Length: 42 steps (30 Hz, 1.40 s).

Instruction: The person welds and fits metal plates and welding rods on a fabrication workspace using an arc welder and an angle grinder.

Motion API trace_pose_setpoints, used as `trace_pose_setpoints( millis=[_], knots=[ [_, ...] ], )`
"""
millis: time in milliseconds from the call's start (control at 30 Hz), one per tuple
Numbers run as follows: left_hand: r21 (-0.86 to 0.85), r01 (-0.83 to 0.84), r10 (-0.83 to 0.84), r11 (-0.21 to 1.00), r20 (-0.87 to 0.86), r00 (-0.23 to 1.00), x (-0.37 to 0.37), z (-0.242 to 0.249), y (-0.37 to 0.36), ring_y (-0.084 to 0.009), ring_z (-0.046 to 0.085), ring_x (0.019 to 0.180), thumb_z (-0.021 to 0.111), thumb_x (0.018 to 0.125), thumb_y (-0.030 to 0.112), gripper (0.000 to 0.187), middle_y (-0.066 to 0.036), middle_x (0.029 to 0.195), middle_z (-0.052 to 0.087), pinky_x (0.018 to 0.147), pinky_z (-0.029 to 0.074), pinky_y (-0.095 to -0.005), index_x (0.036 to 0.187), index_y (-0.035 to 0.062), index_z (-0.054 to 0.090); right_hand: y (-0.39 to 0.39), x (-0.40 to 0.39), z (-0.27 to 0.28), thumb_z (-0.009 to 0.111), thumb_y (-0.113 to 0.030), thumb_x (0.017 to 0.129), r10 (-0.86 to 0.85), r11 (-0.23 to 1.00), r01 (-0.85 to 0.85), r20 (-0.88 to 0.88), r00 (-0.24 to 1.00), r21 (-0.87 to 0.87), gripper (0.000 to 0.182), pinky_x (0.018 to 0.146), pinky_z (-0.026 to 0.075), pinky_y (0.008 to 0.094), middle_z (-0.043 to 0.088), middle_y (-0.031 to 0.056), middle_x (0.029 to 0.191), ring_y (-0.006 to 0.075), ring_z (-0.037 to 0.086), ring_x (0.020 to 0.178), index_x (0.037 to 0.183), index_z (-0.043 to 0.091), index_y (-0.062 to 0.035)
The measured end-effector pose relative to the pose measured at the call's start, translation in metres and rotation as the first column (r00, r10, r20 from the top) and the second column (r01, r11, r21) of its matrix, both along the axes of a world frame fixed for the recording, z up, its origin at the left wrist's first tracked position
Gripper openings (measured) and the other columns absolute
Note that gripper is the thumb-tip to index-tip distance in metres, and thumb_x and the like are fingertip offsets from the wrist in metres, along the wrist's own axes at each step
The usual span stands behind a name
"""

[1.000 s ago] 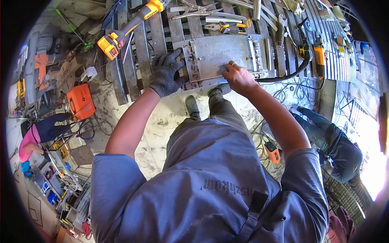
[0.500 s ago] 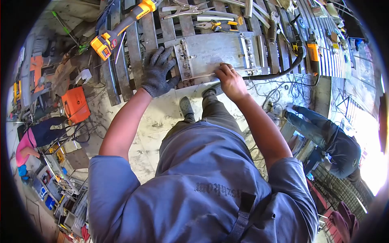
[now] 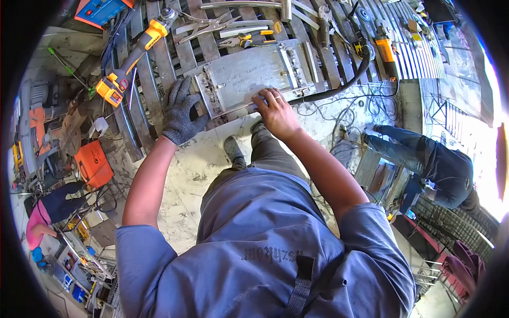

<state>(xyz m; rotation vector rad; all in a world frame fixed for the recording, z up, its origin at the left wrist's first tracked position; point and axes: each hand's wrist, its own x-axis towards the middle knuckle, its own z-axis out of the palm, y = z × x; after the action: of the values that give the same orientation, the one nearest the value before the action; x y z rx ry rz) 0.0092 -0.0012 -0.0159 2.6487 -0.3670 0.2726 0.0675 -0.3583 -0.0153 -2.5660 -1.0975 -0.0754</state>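
A flat grey metal plate (image 3: pixel 249 77), with faint handwriting on it, lies on the slatted metal bench. Along its two short sides run strips with small bolts or fittings (image 3: pixel 211 93). A thin metal rod (image 3: pixel 236 110) runs along its near edge. My left hand (image 3: pixel 183 116), in a dark grey glove, lies with fingers spread against the plate's left end. My bare right hand (image 3: pixel 278 112) is at the near edge, its fingers bent and closed on the thin rod; the thumb tip is hidden.
A yellow cordless angle grinder (image 3: pixel 135 55) lies at left, with locking pliers (image 3: pixel 204 25) and yellow-handled pliers (image 3: pixel 246 39) behind the plate. Another grinder (image 3: pixel 386 45) and a black cable (image 3: pixel 339 94) are at right. A co-worker (image 3: pixel 437 167) bends at far right; another person (image 3: pixel 50 212) is at left.
My view has swung, so the bench and plate appear further left and tilted. Both hands keep their places at the plate; the right fingers look slightly more spread over its edge.
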Motion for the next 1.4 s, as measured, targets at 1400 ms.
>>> trace_pose_setpoints(
  millis=[1400],
  knots=[
    [0.148, -0.855, 0.868, 0.497, -0.090, 0.489, -0.093, 0.060, -0.235, -0.0509, 0.032, 0.165, 0.080, 0.097, 0.023, 0.060, -0.027, 0.177, 0.042, 0.133, 0.031, -0.0624, 0.150, 0.0004, 0.063, -0.170, 0.583, 0.179, 0.091, -0.025, 0.085, -0.260, 0.945, 0.295, -0.224, 0.939, 0.141, 0.077, 0.119, 0.053, 0.0519, 0.063, 0.0326, 0.147, 0.0483, 0.061, 0.142, 0.151, 0.060, 0.0003]
  ],
)
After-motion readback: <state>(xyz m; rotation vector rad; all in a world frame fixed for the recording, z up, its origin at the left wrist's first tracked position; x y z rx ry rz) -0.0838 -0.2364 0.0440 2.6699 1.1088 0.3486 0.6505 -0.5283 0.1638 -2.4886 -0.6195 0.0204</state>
